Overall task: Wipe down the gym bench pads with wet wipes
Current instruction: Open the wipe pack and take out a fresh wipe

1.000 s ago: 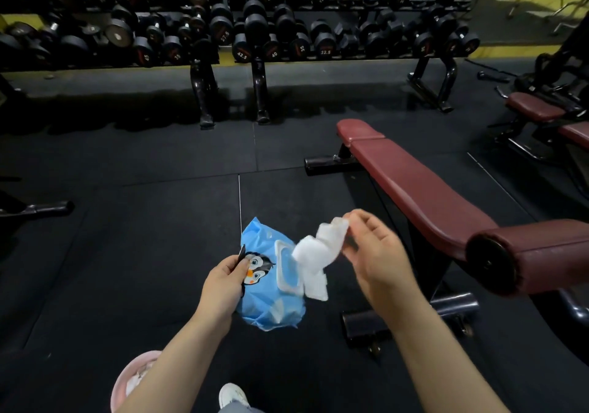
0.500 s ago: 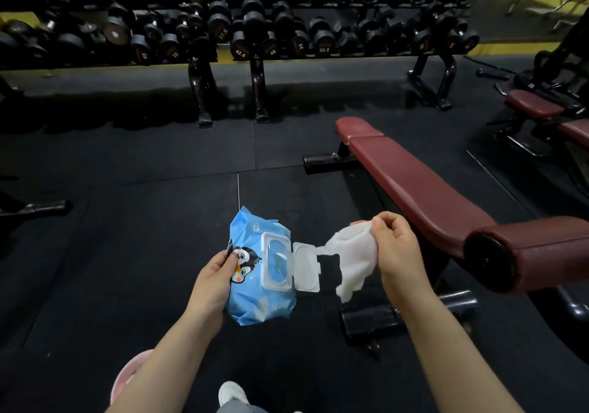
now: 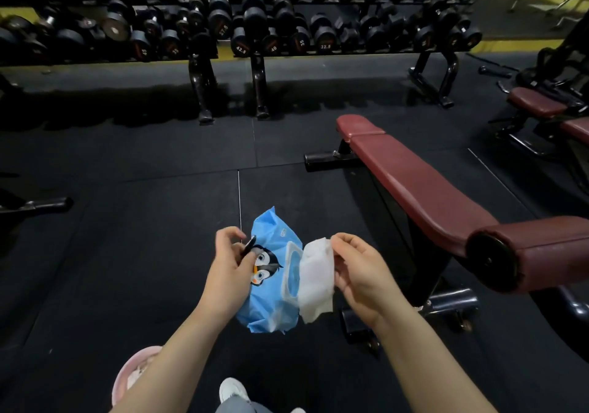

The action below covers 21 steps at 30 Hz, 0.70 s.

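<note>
Fingers of two hands grip one wipes pack [image 3: 271, 288] and one wet wipe [image 3: 317, 277].

The left hand [image 3: 228, 272] gripped a blue wipes pack [image 3: 271, 288]; the right hand's [image 3: 363, 272] fingers [image 3: 339, 240] pinched a white wipe [image 3: 317, 279] just beside its open flap, near the maroon bench pad [image 3: 414, 183].

A gym: dumbbell rack [image 3: 255, 30], padded bench [image 3: 414, 183], rubber floor mats [image 3: 127, 221].
</note>
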Each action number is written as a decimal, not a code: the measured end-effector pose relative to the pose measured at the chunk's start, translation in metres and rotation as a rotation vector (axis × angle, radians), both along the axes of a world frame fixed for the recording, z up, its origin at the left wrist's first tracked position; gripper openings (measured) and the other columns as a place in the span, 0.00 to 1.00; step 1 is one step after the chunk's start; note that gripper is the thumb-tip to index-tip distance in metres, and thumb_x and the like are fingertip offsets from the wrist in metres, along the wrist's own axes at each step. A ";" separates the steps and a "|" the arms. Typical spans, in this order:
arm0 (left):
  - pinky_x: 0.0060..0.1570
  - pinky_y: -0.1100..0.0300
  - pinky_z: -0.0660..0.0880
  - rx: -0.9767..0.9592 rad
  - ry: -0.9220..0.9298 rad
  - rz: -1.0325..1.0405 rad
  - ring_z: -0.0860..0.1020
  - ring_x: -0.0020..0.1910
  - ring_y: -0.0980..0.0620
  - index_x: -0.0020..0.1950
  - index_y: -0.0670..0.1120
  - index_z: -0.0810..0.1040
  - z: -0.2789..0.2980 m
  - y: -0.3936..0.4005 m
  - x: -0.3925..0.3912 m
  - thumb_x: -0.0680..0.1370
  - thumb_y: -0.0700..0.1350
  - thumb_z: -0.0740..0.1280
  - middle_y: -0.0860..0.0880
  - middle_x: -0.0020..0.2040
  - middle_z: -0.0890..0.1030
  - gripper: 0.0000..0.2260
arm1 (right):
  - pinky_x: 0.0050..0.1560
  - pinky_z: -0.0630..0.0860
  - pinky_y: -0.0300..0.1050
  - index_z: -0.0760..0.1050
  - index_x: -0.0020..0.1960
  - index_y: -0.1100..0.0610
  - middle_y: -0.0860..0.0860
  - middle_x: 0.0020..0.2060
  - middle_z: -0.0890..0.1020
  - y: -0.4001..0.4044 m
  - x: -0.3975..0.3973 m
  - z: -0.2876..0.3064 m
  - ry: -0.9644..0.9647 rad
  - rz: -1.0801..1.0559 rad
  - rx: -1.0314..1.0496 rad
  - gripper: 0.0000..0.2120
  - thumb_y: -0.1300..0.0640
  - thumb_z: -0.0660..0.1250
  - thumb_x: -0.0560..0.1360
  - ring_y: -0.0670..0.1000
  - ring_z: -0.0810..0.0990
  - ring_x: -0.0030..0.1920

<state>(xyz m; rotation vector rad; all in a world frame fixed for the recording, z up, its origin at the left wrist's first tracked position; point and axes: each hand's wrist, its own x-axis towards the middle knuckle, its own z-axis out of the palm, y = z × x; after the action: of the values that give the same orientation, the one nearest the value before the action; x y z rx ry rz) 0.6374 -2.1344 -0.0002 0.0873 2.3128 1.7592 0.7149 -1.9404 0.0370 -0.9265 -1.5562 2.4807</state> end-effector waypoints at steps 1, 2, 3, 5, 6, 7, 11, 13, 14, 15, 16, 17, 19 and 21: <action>0.38 0.58 0.76 -0.069 0.057 -0.059 0.80 0.37 0.58 0.48 0.59 0.72 0.001 0.002 0.001 0.80 0.36 0.63 0.55 0.42 0.80 0.15 | 0.36 0.78 0.42 0.78 0.46 0.57 0.52 0.37 0.83 -0.006 -0.001 0.000 0.007 0.001 0.002 0.06 0.58 0.65 0.79 0.47 0.81 0.36; 0.41 0.61 0.74 -0.133 0.092 -0.116 0.78 0.39 0.60 0.45 0.57 0.74 0.003 0.004 0.002 0.78 0.32 0.61 0.56 0.42 0.79 0.17 | 0.35 0.77 0.42 0.78 0.44 0.56 0.51 0.36 0.82 -0.013 -0.002 -0.001 0.008 0.020 0.043 0.06 0.58 0.65 0.79 0.46 0.81 0.35; 0.43 0.65 0.72 -0.178 0.107 -0.155 0.78 0.42 0.61 0.41 0.55 0.77 0.005 0.005 0.003 0.76 0.30 0.58 0.58 0.43 0.79 0.20 | 0.35 0.76 0.41 0.78 0.43 0.55 0.50 0.36 0.82 -0.018 -0.003 -0.001 0.006 0.053 0.102 0.07 0.57 0.65 0.79 0.46 0.81 0.35; 0.43 0.73 0.70 -0.208 0.120 -0.191 0.77 0.46 0.63 0.36 0.54 0.80 0.010 0.008 0.005 0.74 0.28 0.56 0.61 0.44 0.78 0.23 | 0.36 0.77 0.39 0.79 0.44 0.55 0.50 0.38 0.83 -0.028 -0.003 -0.001 -0.006 0.115 0.207 0.06 0.54 0.66 0.78 0.47 0.83 0.38; 0.43 0.75 0.70 -0.204 0.122 -0.199 0.77 0.46 0.64 0.36 0.54 0.81 0.013 0.009 0.006 0.74 0.29 0.57 0.61 0.44 0.77 0.23 | 0.38 0.78 0.40 0.79 0.46 0.55 0.50 0.40 0.84 -0.031 -0.003 -0.002 -0.010 0.133 0.239 0.06 0.54 0.66 0.78 0.48 0.84 0.40; 0.43 0.75 0.70 -0.197 0.119 -0.212 0.77 0.46 0.63 0.37 0.53 0.81 0.015 0.009 0.006 0.75 0.30 0.57 0.61 0.44 0.77 0.22 | 0.40 0.80 0.41 0.79 0.48 0.55 0.51 0.42 0.85 -0.033 -0.003 -0.001 -0.012 0.146 0.263 0.05 0.54 0.66 0.77 0.49 0.84 0.43; 0.42 0.69 0.69 -0.212 0.140 -0.317 0.76 0.43 0.60 0.40 0.55 0.82 0.021 0.008 0.006 0.79 0.47 0.66 0.60 0.42 0.75 0.09 | 0.40 0.78 0.37 0.79 0.47 0.57 0.49 0.38 0.84 -0.038 -0.004 0.002 0.032 0.188 0.386 0.04 0.57 0.68 0.77 0.44 0.81 0.39; 0.42 0.70 0.68 -0.217 0.176 -0.329 0.75 0.42 0.62 0.41 0.54 0.82 0.020 0.007 0.007 0.78 0.55 0.69 0.62 0.41 0.74 0.08 | 0.38 0.76 0.34 0.79 0.46 0.57 0.46 0.36 0.83 -0.038 -0.005 0.004 0.053 0.211 0.410 0.05 0.56 0.67 0.77 0.41 0.79 0.36; 0.42 0.71 0.68 -0.224 0.196 -0.317 0.75 0.41 0.62 0.41 0.54 0.81 0.020 0.007 0.007 0.77 0.56 0.69 0.62 0.41 0.74 0.08 | 0.38 0.76 0.35 0.79 0.46 0.56 0.46 0.36 0.83 -0.038 -0.005 0.004 0.049 0.231 0.418 0.05 0.55 0.67 0.77 0.41 0.79 0.36; 0.41 0.71 0.68 -0.231 0.211 -0.301 0.75 0.41 0.61 0.40 0.54 0.81 0.020 0.008 0.008 0.77 0.55 0.70 0.62 0.40 0.74 0.08 | 0.38 0.76 0.36 0.79 0.46 0.55 0.46 0.37 0.83 -0.037 -0.005 0.003 0.041 0.248 0.430 0.05 0.55 0.66 0.77 0.42 0.80 0.37; 0.40 0.71 0.68 -0.234 0.219 -0.286 0.74 0.40 0.61 0.39 0.54 0.81 0.019 0.008 0.008 0.77 0.54 0.70 0.61 0.40 0.74 0.08 | 0.39 0.77 0.37 0.79 0.46 0.54 0.47 0.38 0.83 -0.036 -0.005 0.001 0.028 0.257 0.451 0.04 0.55 0.66 0.78 0.43 0.80 0.38; 0.39 0.71 0.68 -0.232 0.218 -0.275 0.74 0.39 0.61 0.38 0.54 0.80 0.018 0.008 0.008 0.78 0.52 0.70 0.60 0.40 0.74 0.09 | 0.40 0.79 0.39 0.79 0.46 0.53 0.47 0.39 0.84 -0.033 -0.005 -0.002 0.008 0.246 0.472 0.04 0.56 0.66 0.78 0.44 0.81 0.40; 0.38 0.69 0.68 -0.225 0.193 -0.245 0.74 0.38 0.60 0.36 0.53 0.80 0.016 0.006 0.006 0.78 0.49 0.69 0.57 0.40 0.74 0.10 | 0.46 0.82 0.44 0.79 0.47 0.55 0.50 0.41 0.84 -0.025 -0.006 -0.007 -0.021 0.169 0.443 0.04 0.58 0.65 0.78 0.47 0.83 0.42; 0.39 0.66 0.69 -0.219 0.150 -0.202 0.75 0.38 0.59 0.36 0.52 0.80 0.014 0.003 0.002 0.78 0.48 0.69 0.55 0.41 0.75 0.10 | 0.48 0.82 0.47 0.78 0.47 0.58 0.53 0.40 0.83 -0.012 -0.006 -0.012 -0.013 0.073 0.327 0.05 0.60 0.64 0.79 0.48 0.83 0.41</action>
<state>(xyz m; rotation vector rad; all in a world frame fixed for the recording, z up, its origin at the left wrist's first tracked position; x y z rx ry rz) 0.6396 -2.1319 0.0141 0.4119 2.4848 1.4390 0.7086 -1.9525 0.0254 -0.8467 -1.9528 2.1695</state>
